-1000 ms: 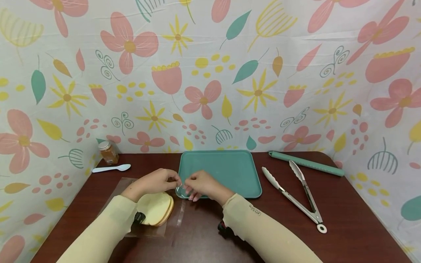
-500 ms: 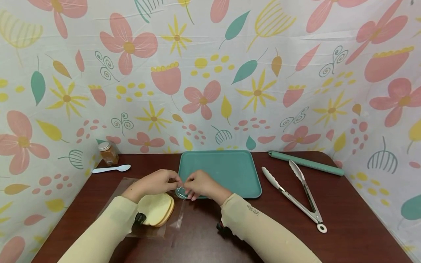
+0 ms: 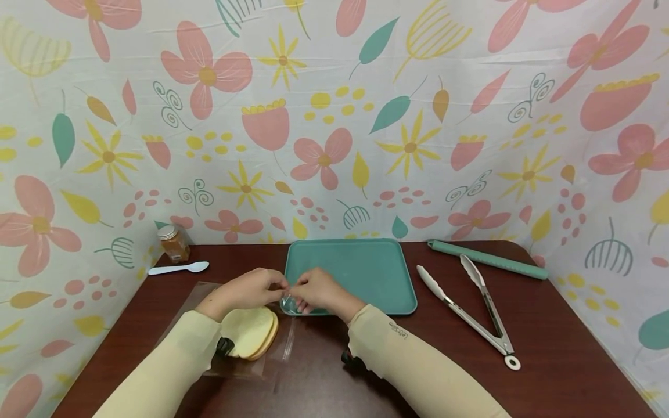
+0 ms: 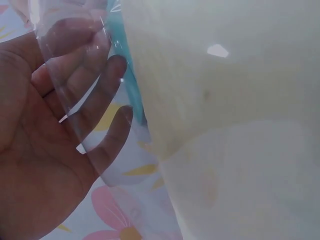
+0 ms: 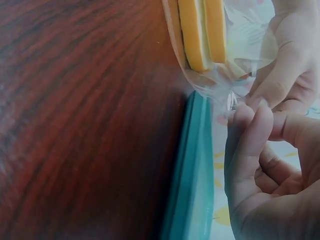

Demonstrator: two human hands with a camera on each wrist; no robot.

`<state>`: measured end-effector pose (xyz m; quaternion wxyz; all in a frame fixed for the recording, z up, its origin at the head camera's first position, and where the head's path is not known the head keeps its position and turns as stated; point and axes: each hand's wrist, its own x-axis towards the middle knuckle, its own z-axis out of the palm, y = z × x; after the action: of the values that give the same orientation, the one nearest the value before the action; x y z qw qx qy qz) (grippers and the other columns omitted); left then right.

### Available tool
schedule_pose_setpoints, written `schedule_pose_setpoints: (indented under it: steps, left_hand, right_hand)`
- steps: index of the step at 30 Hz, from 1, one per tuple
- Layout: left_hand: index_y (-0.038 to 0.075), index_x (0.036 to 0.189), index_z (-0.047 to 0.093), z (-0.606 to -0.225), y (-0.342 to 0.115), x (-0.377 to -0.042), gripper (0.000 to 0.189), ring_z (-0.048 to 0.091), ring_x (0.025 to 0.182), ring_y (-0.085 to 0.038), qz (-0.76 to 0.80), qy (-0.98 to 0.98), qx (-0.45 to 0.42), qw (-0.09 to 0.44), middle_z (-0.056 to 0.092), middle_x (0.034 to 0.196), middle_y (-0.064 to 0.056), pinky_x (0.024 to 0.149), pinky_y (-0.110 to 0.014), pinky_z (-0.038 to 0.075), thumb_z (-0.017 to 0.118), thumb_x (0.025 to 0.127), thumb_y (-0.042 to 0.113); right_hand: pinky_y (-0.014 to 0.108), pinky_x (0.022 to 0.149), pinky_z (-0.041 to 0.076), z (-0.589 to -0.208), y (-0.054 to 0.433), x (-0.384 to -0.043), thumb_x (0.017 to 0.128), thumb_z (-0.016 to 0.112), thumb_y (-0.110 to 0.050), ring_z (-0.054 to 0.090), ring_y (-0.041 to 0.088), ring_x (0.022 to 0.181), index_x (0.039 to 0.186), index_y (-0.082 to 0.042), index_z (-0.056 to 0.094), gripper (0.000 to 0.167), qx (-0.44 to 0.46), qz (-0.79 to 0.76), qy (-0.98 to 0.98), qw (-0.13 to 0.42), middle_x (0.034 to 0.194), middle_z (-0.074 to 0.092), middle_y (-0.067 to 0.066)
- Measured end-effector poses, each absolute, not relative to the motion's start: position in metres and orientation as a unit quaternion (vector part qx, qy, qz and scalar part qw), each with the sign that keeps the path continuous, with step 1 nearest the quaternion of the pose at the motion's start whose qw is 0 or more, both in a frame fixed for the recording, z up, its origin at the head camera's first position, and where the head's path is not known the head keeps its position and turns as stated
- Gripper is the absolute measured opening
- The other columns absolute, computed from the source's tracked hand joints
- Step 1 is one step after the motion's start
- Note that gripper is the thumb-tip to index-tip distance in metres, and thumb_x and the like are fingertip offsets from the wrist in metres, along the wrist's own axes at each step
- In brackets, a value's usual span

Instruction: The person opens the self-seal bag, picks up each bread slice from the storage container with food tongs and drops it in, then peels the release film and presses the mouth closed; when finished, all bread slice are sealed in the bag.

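A clear plastic bag (image 3: 288, 342) lies on the table at the left, with several pale bread slices (image 3: 250, 331) stacked inside it. My left hand (image 3: 256, 288) reaches over the bread and pinches the bag's edge. Beside it, my right hand (image 3: 320, 291) pinches the same plastic between thumb and forefinger, fingertips right against the left hand's. In the right wrist view, the yellow crusts of the bread (image 5: 196, 35) show through the film above the meeting fingertips (image 5: 263, 107). The left wrist view shows the left palm and fingers (image 4: 95, 107) curved around the transparent film, close to the bread.
A teal tray (image 3: 355, 276) stands behind the hands, its near left corner under the fingertips. Tongs (image 3: 488, 316) lie spread at the right, before a long green stick-like tool (image 3: 486, 258). At the back left are a jar (image 3: 174, 244) and a pale blue spoon (image 3: 180, 269).
My right hand's fingers have shifted slightly left, closing up against the left fingertips, and its lower fingers have curled in. The left hand stays almost still.
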<state>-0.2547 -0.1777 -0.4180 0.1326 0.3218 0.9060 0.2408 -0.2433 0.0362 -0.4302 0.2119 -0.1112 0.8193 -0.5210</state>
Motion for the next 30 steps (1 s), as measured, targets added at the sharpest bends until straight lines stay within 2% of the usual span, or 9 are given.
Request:
schedule_pose_setpoints:
  steps: [8, 13, 22, 30]
  left_hand:
    - [0.017, 0.111, 0.079, -0.418, -0.177, -0.253, 0.017, 0.059, 0.081, -0.005, 0.241, 0.908, 0.318, 0.129, 0.075, 0.104, 0.004, 0.073, -0.022, 0.051, 0.062, 0.109, 0.020]
    - [0.016, 0.111, 0.079, -0.418, -0.177, -0.253, 0.018, 0.058, 0.078, -0.004, 0.242, 0.911, 0.306, 0.134, 0.076, 0.102, 0.002, 0.071, -0.022, 0.050, 0.061, 0.109, 0.019]
    - [0.013, 0.108, 0.078, -0.419, -0.177, -0.253, 0.018, 0.053, 0.068, -0.005, 0.246, 0.916, 0.290, 0.126, 0.070, 0.088, 0.005, 0.064, -0.022, 0.046, 0.062, 0.109, 0.021]
    - [0.009, 0.110, 0.077, -0.422, -0.182, -0.255, 0.017, 0.051, 0.066, -0.006, 0.253, 0.919, 0.282, 0.112, 0.068, 0.085, 0.004, 0.064, -0.022, 0.045, 0.062, 0.109, 0.019]
  right_hand:
    - [0.023, 0.053, 0.058, -0.439, 0.036, -0.247, 0.098, 0.067, -0.013, 0.062, 0.012, 0.054, 0.083, 0.000, 0.075, 0.021, -0.089, -0.539, 0.812, 0.205, 0.063, 0.064, 0.002]
    - [0.022, 0.052, 0.057, -0.440, 0.037, -0.249, 0.096, 0.067, -0.012, 0.061, 0.011, 0.054, 0.085, 0.004, 0.075, 0.021, -0.083, -0.533, 0.817, 0.202, 0.062, 0.062, 0.001]
    - [0.022, 0.054, 0.055, -0.437, 0.042, -0.242, 0.095, 0.066, -0.012, 0.060, 0.012, 0.058, 0.079, -0.002, 0.072, 0.020, -0.077, -0.527, 0.822, 0.202, 0.066, 0.064, 0.002]
    - [0.025, 0.057, 0.056, -0.437, 0.051, -0.239, 0.095, 0.064, -0.013, 0.062, 0.012, 0.061, 0.089, 0.005, 0.076, 0.022, -0.099, -0.518, 0.828, 0.191, 0.068, 0.066, 0.001]
